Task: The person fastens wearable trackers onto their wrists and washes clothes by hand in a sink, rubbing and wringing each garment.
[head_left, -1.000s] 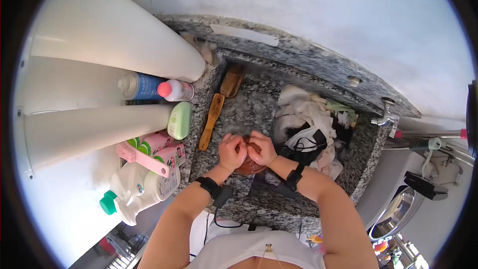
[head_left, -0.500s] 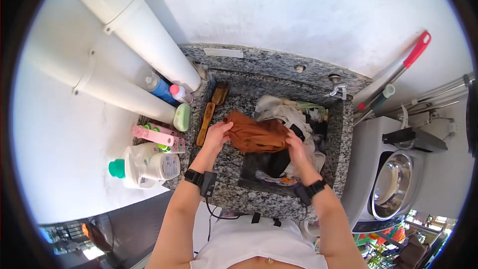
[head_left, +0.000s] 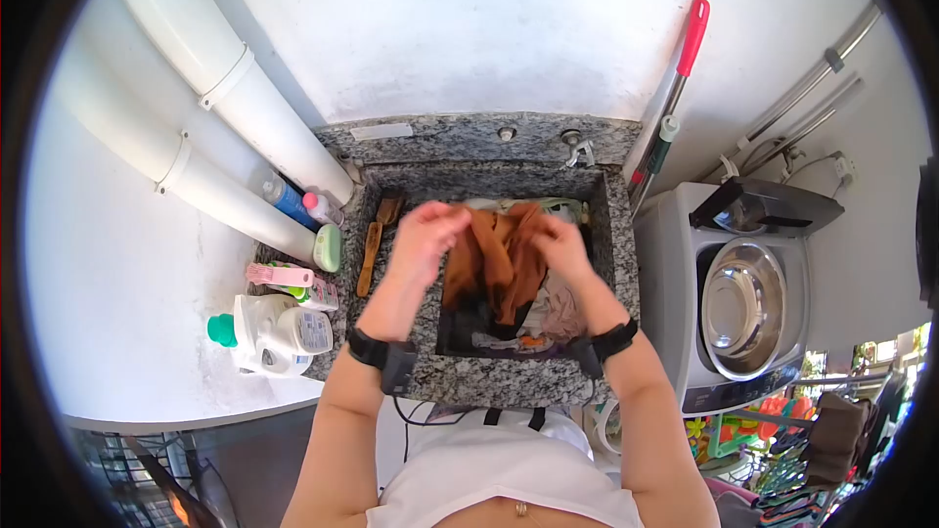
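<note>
A brown cloth (head_left: pixel 497 259) hangs in folds between my two hands, above the granite sink (head_left: pixel 423 181). My left hand (head_left: pixel 428 235) pinches its upper left edge, and my right hand (head_left: pixel 558 242) grips the upper right part. Beneath and behind the cloth lie other clothes (head_left: pixel 562 313), pale and dark, in the sink. Left of my left hand, a wooden brush (head_left: pixel 369 259) rests on the sink's left side. Black bands circle both wrists.
Bottles (head_left: pixel 279 332), a green soap box (head_left: pixel 328 247) and a pink brush (head_left: pixel 281 275) stand at the left. A tap (head_left: pixel 577 149) juts from the back wall. At the right is a washing machine (head_left: pixel 665 284) with a metal bowl (head_left: pixel 743 308) on it.
The brown cloth, first bunched between my hands, was spread out sideways and now hangs down from them. Both hands have risen over the sink. The view has shifted, showing more of the right side.
</note>
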The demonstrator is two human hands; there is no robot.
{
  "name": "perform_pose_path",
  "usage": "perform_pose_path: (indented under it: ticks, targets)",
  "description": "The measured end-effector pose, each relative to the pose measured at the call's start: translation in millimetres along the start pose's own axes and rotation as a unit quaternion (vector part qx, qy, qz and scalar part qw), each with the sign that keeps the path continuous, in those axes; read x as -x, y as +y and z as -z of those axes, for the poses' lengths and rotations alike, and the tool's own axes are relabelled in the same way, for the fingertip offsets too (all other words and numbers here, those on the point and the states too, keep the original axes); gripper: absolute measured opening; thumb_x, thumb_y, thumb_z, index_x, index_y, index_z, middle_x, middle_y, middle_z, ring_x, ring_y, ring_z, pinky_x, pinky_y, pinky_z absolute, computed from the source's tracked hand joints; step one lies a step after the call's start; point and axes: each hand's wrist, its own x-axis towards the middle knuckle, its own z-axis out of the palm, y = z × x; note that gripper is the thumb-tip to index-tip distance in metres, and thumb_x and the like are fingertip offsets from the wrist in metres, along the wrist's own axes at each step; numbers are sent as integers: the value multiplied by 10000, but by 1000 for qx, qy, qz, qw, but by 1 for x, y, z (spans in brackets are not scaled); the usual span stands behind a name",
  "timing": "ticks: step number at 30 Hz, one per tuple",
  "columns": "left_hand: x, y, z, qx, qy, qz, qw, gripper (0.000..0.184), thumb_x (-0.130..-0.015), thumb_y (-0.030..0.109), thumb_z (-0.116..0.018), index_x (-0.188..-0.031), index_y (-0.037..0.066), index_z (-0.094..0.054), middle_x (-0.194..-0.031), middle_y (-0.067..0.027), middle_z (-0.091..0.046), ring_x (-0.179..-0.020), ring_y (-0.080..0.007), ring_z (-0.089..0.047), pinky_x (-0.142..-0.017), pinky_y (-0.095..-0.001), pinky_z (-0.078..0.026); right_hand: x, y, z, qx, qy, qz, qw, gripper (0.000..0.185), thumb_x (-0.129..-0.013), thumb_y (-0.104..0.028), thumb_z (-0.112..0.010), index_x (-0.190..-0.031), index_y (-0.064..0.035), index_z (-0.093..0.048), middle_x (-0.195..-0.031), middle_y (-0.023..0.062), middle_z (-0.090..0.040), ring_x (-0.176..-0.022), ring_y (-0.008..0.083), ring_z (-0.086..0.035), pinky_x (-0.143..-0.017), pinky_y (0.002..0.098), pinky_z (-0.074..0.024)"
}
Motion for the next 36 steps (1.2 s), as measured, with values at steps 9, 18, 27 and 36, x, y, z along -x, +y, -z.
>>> perform_pose_path:
  ticks: [9, 18, 27, 36]
  targets:
    - [-5, -1, 77, -321, 108, -150, 929, 204, -769, 102, -756, -914, 65, -617, -785, 0, -604, -725, -102, -569, -663, -244, -466, 15, -36, 44, -469, 48, -119, 874, 317, -979, -155, -413, -1206, 14, -556, -1188, 140, -624, -1045, 249, -623, -918, 374, -500]
    - [48, -10, -76, -582, -37, -503, 638, 608, -620, 235, -854, -1149, 116, -580, -1057, -113, -529, -922, -311, -559, -798, -406, -490, 5, -120, 3, -319, -112, -198, 920, 278, -930, -141, -513, -1130, 32, -598, -1061, 119, -640, -921, 230, -639, -819, 379, -526]
    - [32, -18, -55, -507, 24, -444, 738, 332, -535, 159, -863, -724, 70, -605, -837, -47, -515, -834, -269, -506, -729, -377, -441, 64, -29, 26, -48, 52, -10, 997, 656, -818, -345, -754, -1289, 29, -492, -1250, 137, -553, -1120, 180, -545, -948, 310, -439]
    - [48, 6, -62, -422, 84, -501, 751, 258, -576, 52, -826, -699, 41, -598, -932, -63, -565, -896, -250, -514, -759, -355, -437, 64, 60, -5, -138, 133, -53, 980, 141, -886, -73, -629, -988, 16, -666, -900, 0, -654, -834, 88, -573, -753, 245, -471]
